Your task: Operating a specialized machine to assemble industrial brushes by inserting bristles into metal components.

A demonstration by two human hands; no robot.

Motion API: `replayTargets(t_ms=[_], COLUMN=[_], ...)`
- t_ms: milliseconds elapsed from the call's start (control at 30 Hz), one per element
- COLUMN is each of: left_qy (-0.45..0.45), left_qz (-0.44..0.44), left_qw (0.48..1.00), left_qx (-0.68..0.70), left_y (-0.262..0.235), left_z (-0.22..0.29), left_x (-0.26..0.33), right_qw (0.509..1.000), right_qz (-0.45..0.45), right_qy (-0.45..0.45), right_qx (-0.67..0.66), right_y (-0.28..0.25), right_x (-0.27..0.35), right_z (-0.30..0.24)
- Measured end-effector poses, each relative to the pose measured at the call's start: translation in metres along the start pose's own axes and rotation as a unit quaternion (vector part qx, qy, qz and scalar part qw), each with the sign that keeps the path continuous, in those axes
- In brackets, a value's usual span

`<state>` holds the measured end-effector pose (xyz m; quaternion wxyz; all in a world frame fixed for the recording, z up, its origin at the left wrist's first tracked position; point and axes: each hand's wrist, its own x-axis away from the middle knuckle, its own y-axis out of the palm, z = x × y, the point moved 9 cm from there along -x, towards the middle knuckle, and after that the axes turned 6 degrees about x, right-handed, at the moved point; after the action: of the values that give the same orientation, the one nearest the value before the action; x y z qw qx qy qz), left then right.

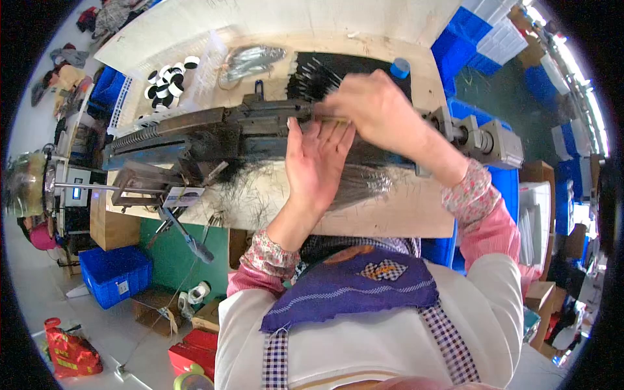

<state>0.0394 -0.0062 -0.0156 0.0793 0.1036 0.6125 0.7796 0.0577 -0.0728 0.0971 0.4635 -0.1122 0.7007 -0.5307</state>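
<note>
looks partway through handling thin strands at a long dark metal machine (260, 123), judging by loose pieces on both sides of it. cannot tell finished strands from waiting ones; seems to have plenty left, with a dark bundle (315, 75) on the black mat (380, 65) by the far edge of the counter (416, 214), a greyish sheaf (367, 185) between the machine and the near edge, and scattered bits (253, 201) farther left toward that same edge. runs the machine across the counter from the left edge to the right.

holds the left hand (315, 162) palm up at the machine's near side, fingers stretched toward the far edge, forearm rising over the near edge. spreads that grip open and flat; cannot tell about any thin strand across the fingertips.

reaches the right hand (374, 104) in over the machine, forearm slanting across from the right, wrist bent, fingers curled downward near the left fingertips. blurs too much there to tell an empty right grip from a closed one.

also shows a white basket (211, 55) of black-and-white caps (174, 88) toward the far left corner, and a round blue lid (400, 67) toward the far right corner.
</note>
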Motion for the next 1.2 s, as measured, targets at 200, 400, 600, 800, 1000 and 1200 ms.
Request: replayTargets(t_ms=[200,400,600,800,1000,1200], left_qy=[0.021,0.013,-0.025,0.023,-0.073,0.265], left_qz=[0.018,0.079,0.064,0.064,0.099,-0.017], left_qw=[0.999,0.994,0.992,0.992,0.987,0.472], left_qx=[-0.024,-0.069,-0.106,-0.106,-0.104,-0.841], left_y=[-0.002,-0.005,-0.009,-0.029,-0.045,-0.005], left_z=[0.006,0.011,0.000,-0.033,-0.065,0.079], left_x=[0.001,0.002,-0.003,0.009,0.035,0.136], right_qw=[0.992,0.989,0.982,0.957,0.967,0.957], right_qz=[-0.055,-0.123,-0.147,-0.217,-0.233,-0.197], right_qy=[0.113,0.051,0.099,0.154,0.102,0.140], right_qx=[0.023,0.065,0.058,-0.115,-0.030,-0.161], right_y=[-0.005,0.014,0.017,0.035,0.079,0.055], right_x=[0.003,0.004,0.011,0.133,0.177,0.173], right_z=[0.002,-0.017,-0.006,-0.018,-0.014,-0.009])
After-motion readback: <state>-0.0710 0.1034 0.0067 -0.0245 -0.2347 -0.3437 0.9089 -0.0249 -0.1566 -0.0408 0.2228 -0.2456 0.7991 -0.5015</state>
